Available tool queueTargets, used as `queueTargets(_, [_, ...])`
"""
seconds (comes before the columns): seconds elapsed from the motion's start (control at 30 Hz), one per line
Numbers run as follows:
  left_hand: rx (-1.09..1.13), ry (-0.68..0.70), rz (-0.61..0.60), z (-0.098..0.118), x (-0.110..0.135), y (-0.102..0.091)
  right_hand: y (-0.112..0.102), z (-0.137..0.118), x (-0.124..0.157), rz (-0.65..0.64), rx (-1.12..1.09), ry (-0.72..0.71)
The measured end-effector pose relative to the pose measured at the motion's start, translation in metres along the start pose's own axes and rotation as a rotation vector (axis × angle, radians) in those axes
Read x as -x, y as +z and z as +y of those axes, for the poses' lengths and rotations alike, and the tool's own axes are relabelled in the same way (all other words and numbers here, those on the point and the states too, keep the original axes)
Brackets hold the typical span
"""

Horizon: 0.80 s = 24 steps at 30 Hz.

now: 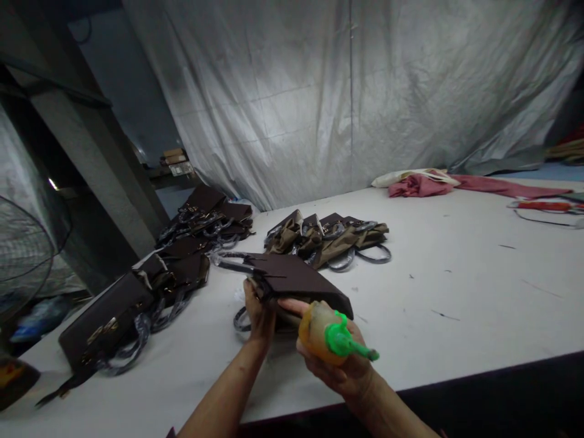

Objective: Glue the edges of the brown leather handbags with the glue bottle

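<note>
A dark brown handbag lies tilted on its side at the middle of the white table, one plastic-wrapped handle pointing left. My left hand is closed around the bag's near left edge. In my right hand is a squeeze bottle of yellowish contents, its green nozzle aimed toward the lower right, away from the bag. The index finger of that hand stretches to the bag's edge by my left hand. What lies under the bag's near side is hidden.
Finished-looking brown handbags with wrapped handles line the table's left side, more piled behind. Bags with olive lining lie beyond my hands. Pink cloth and a red-handled tool are at the right. A silvery sheet hangs behind.
</note>
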<state>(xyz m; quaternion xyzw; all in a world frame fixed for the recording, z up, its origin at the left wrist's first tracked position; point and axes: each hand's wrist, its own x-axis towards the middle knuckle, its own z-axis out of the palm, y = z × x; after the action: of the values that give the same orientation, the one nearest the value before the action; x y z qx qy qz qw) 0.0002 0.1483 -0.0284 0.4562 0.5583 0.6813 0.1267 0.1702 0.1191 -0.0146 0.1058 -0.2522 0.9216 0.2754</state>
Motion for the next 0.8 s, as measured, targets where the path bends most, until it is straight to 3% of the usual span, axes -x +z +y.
queueTargets(0.1, [-0.060,0.091,0.033,0.012,-0.015,-0.016,-0.002,-0.022,0.010,0.105,0.065,-0.091])
queueTargets(0.27, [-0.300,0.260,-0.287,0.042,-0.042,-0.037,-0.007,-0.061,0.020,0.153,0.117,-0.244])
queueTargets(0.33, [-0.375,0.248,-0.322,0.055,-0.053,-0.038,-0.004,-0.067,0.019,0.179,0.129,-0.295])
queueTargets(0.6, [-0.654,0.259,-0.411,0.108,-0.101,-0.021,0.000,-0.063,0.019,0.314,0.239,-0.292])
queueTargets(0.73, [-0.833,0.253,-0.558,0.123,-0.097,-0.008,-0.007,-0.056,0.018,0.458,0.203,-0.248])
queueTargets(0.8, [-0.906,0.263,-0.628,0.126,-0.089,-0.001,-0.007,-0.052,0.016,0.456,0.175,-0.217])
